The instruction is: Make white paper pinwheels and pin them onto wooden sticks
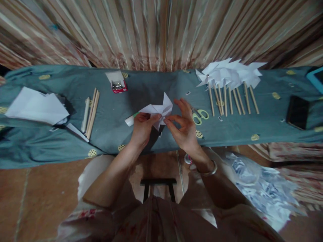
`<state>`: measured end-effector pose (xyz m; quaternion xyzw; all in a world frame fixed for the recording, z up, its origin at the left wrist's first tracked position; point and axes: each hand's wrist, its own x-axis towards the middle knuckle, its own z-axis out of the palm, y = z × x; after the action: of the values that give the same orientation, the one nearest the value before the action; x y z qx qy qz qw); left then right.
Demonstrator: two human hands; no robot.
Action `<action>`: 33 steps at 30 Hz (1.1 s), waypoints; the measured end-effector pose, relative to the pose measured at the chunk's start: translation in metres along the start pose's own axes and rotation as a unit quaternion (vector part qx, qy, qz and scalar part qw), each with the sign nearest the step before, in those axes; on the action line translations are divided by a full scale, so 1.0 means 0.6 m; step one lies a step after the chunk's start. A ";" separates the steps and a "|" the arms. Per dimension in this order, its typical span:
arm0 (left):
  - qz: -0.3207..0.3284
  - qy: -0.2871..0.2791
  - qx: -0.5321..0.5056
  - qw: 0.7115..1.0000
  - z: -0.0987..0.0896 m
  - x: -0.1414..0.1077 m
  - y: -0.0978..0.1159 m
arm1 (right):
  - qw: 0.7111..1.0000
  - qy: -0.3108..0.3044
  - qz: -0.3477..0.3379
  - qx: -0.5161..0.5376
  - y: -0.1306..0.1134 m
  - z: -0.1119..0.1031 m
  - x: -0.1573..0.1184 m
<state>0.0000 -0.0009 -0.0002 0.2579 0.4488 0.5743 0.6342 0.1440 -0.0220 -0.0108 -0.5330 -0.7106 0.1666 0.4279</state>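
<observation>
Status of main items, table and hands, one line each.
paper pinwheel, held by left hand and right hand
box, lid open, metal pieces inside
scissors, lying, blades mostly hidden
pinwheels on sticks, lying overlapped
loose sticks, lying together
phone, lying flat
paper, stacked
white tube, lying, partly hidden

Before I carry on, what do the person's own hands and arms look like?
The left hand and right hand are ungloved, and both forearms are sleeveless. A shiny, silver-coloured bangle circles the right wrist; none shows on the left. The top has reddish printed patches by the left elbow.
</observation>
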 end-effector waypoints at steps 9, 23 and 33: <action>0.059 -0.003 0.069 0.996 -0.005 -0.002 -0.005 | 0.999 0.005 0.000 -0.036 0.006 0.007 0.000; 0.081 -0.009 0.125 0.989 -0.007 0.001 -0.007 | 0.999 -0.013 0.016 -0.029 0.014 0.010 0.001; 0.084 -0.013 0.159 0.984 -0.008 0.001 -0.008 | 0.999 -0.016 0.034 0.039 0.022 0.009 0.005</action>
<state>-0.0019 -0.0020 -0.0065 0.4000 0.5030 0.5433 0.5402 0.1476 -0.0135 -0.0217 -0.5366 -0.6922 0.2174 0.4310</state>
